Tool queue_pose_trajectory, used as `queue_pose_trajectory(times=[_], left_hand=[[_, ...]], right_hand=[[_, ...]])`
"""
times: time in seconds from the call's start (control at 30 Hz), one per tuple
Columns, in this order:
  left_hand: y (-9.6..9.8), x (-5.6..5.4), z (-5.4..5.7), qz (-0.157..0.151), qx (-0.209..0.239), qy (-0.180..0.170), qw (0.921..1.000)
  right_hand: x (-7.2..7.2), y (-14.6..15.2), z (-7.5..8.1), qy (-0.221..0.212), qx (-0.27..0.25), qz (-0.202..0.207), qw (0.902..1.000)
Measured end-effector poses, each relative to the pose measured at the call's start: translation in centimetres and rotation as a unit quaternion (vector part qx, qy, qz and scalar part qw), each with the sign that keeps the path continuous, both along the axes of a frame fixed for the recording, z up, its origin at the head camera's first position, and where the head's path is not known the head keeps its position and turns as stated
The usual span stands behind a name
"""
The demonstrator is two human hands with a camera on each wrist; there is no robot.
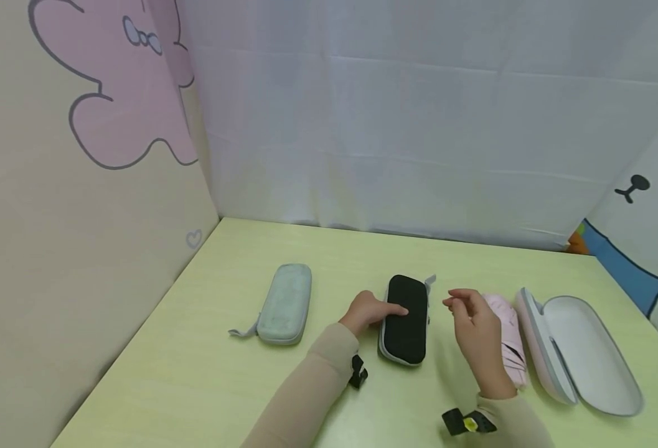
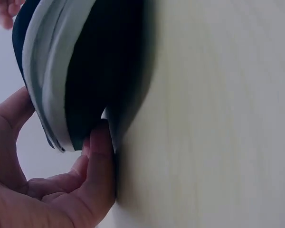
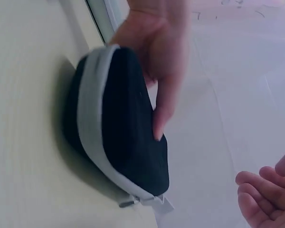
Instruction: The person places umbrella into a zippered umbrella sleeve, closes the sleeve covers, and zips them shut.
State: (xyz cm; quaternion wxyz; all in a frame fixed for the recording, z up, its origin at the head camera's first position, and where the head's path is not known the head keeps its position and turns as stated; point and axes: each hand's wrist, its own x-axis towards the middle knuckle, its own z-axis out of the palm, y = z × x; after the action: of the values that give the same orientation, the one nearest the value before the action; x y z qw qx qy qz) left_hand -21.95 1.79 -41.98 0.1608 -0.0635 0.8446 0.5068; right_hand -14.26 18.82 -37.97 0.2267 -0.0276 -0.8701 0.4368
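A black zippered case (image 1: 406,320) with a grey zip band stands slightly tilted over the table in the head view. My left hand (image 1: 369,313) grips it from the left side, thumb across the top. In the left wrist view the fingers (image 2: 100,152) reach beneath the case, whose edge is lifted off the tabletop. To the right of the case, my right hand (image 1: 477,333) hovers with loosely bent fingers and nothing in them. The zip pull (image 3: 130,201) and a grey tab (image 3: 162,204) show at the case's end in the right wrist view.
A pale green zippered case (image 1: 287,303) with a strap lies at left. Beyond my right hand are a folded pink umbrella (image 1: 512,342) and an opened hard case (image 1: 586,354), pink outside and white inside. A white curtain (image 1: 418,124) hangs behind the pale yellow table (image 1: 194,367).
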Motion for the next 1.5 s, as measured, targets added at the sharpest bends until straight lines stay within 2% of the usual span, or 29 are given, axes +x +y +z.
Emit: queue_pose_trajectory(times=[0.13,0.27,0.4,0.57,0.7,0.83,1.07,1.3,1.4,1.5], left_hand=[[-0.3,0.1,-0.3,0.01,0.069,-0.032,0.9971],[-1.0,0.2,-0.5,0.012,0.15,-0.053,0.9872],[-1.7,0.4,-0.3,0.016,0.216,-0.057,0.9746],[-2.2,0.5,0.8,0.011,0.27,-0.04,0.962],[-2.4,0.7,1.7,0.008,0.291,-0.029,0.9562],[-2.5,1.0,2.2,0.008,0.296,-0.021,0.955],[-2.6,1.0,2.2,0.014,0.299,-0.023,0.9538],[-2.6,1.0,2.1,0.02,0.3,-0.023,0.9534],[-2.6,1.1,2.1,0.021,0.301,-0.022,0.953],[-2.5,1.1,2.1,0.021,0.303,-0.023,0.9525]], right_hand=[[-0.2,1.0,0.0,-0.027,0.0,-0.012,0.9996],[-0.4,1.8,-0.4,-0.074,0.021,0.009,0.997],[-0.8,2.1,-1.1,-0.103,0.038,0.062,0.992],[-1.9,1.6,-1.8,-0.09,0.032,0.139,0.9856],[-2.9,1.0,-2.1,-0.081,0.006,0.174,0.9814],[-3.4,0.6,-2.1,-0.093,-0.016,0.179,0.9793],[-3.7,0.0,-2.3,-0.091,-0.034,0.151,0.9837],[-3.6,-0.4,-2.0,-0.115,-0.076,0.17,0.9758],[-3.7,-0.5,-2.1,-0.1,-0.055,0.17,0.9788],[-3.8,-0.6,-2.2,-0.07,0.002,0.159,0.9848]])
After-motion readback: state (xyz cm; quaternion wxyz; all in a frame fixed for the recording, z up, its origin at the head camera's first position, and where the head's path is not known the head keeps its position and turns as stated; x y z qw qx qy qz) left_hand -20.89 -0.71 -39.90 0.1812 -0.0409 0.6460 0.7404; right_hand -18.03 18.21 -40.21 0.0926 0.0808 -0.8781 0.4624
